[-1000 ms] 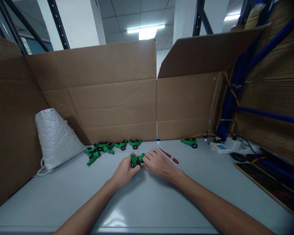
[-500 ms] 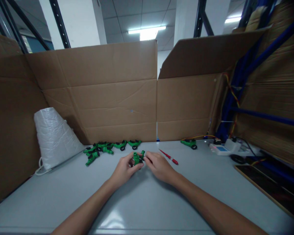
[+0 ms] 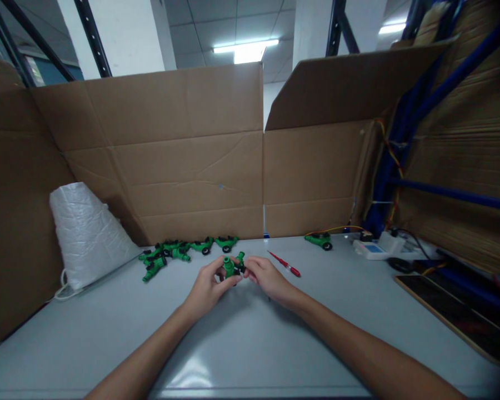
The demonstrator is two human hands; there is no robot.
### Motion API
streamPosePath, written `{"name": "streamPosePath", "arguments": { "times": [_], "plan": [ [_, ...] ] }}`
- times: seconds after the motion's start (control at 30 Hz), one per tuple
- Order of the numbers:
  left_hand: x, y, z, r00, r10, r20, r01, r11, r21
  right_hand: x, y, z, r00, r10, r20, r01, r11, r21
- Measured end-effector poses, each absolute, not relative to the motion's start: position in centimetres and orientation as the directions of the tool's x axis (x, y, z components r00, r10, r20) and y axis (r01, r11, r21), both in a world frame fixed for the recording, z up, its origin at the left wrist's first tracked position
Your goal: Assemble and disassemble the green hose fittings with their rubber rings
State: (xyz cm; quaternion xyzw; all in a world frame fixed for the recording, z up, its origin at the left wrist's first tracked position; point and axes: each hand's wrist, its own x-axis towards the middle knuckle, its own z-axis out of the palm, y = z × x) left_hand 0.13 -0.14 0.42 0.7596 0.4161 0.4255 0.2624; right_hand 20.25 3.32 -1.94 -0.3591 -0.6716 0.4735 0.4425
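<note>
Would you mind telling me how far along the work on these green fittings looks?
Looks done: a row of green fittings lies by the cardboard wall, one more fitting apart to the right. In hand: the left hand and right hand hold one green-and-black fitting between them. Left: cannot tell; the white bag hides its contents.

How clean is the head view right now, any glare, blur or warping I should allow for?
Head view: ceiling light blown out, soft glare patch on the table near the front edge; edges bowed and smeared, corners darkened; the green part between left hand and right hand is small and soft.
</note>
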Motion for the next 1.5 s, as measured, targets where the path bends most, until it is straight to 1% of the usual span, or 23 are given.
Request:
{"name": "streamPosePath", "arguments": {
  "times": [0.07,0.13,0.2,0.23,0.27,0.3,0.37,0.43,0.47,0.53,0.57,0.63,0.8,0.93,1.03,1.2,1.3,1.43,1.5],
  "plan": [
    [0.2,-0.3,0.6,0.294,0.851,0.435,0.414,-0.523,0.745,20.0,3.3,-1.9,-0.366,0.917,0.157,-0.041,0.153,-0.987],
    [0.2,-0.3,0.7,0.289,0.849,0.443,0.417,-0.528,0.740,19.8,3.2,-2.0,-0.391,0.916,0.088,-0.134,0.038,-0.990],
    [0.2,-0.2,0.5,0.269,0.854,0.445,0.398,-0.519,0.757,19.8,3.2,-2.2,-0.413,0.909,0.049,-0.174,-0.026,-0.984],
    [0.2,-0.1,0.4,0.256,0.860,0.441,0.377,-0.509,0.774,19.8,3.2,-2.3,-0.412,0.910,0.052,-0.164,-0.017,-0.986],
    [0.3,0.1,0.2,0.243,0.869,0.432,0.353,-0.494,0.795,19.8,3.2,-2.4,-0.394,0.916,0.078,-0.133,0.027,-0.991],
    [0.3,0.3,0.0,0.232,0.879,0.416,0.326,-0.473,0.819,19.8,3.2,-2.4,-0.367,0.922,0.126,-0.080,0.104,-0.991],
    [0.3,0.9,-0.4,0.206,0.908,0.365,0.269,-0.412,0.871,20.0,3.0,-2.4,-0.315,0.907,0.279,0.083,0.319,-0.944],
    [0.2,1.6,-0.8,0.155,0.942,0.299,0.208,-0.327,0.922,20.2,2.5,-2.2,-0.326,0.845,0.425,0.268,0.513,-0.815],
    [0.1,1.9,-1.0,0.108,0.956,0.274,0.189,-0.290,0.938,20.4,2.3,-2.1,-0.352,0.810,0.469,0.343,0.578,-0.740],
    [0.0,2.2,-1.3,0.044,0.973,0.226,0.129,-0.230,0.965,20.6,1.8,-1.8,-0.414,0.757,0.505,0.448,0.653,-0.611],
    [-0.1,2.3,-1.4,0.052,0.978,0.204,0.083,-0.208,0.975,20.6,1.7,-1.7,-0.434,0.743,0.510,0.480,0.670,-0.567],
    [-0.1,2.4,-1.5,0.083,0.981,0.175,0.009,-0.176,0.984,20.6,1.6,-1.6,-0.444,0.732,0.516,0.514,0.680,-0.522],
    [0.1,2.2,-1.3,0.127,0.978,0.168,-0.054,-0.162,0.985,20.4,1.5,-1.8,-0.415,0.741,0.528,0.516,0.670,-0.534],
    [0.1,2.0,-1.1,0.171,0.979,0.116,-0.069,-0.105,0.992,20.4,1.3,-1.7,-0.387,0.740,0.551,0.508,0.669,-0.542],
    [0.0,1.9,-1.2,0.201,0.976,0.080,-0.067,-0.068,0.995,20.6,1.3,-1.5,-0.386,0.716,0.582,0.504,0.691,-0.517],
    [-0.1,2.1,-1.5,0.162,0.984,0.074,-0.077,-0.062,0.995,21.0,1.7,-1.5,-0.424,0.660,0.620,0.508,0.740,-0.440],
    [-0.1,2.1,-1.5,0.151,0.987,0.063,-0.079,-0.051,0.996,21.2,1.9,-1.5,-0.439,0.650,0.621,0.520,0.747,-0.414],
    [0.0,1.9,-1.1,0.108,0.994,0.026,-0.160,-0.008,0.987,21.4,1.9,-1.3,-0.471,0.622,0.625,0.510,0.771,-0.382],
    [0.1,1.8,-1.0,0.123,0.992,0.016,-0.199,0.009,0.980,21.4,1.8,-1.1,-0.493,0.602,0.628,0.501,0.787,-0.361]
  ]
}}
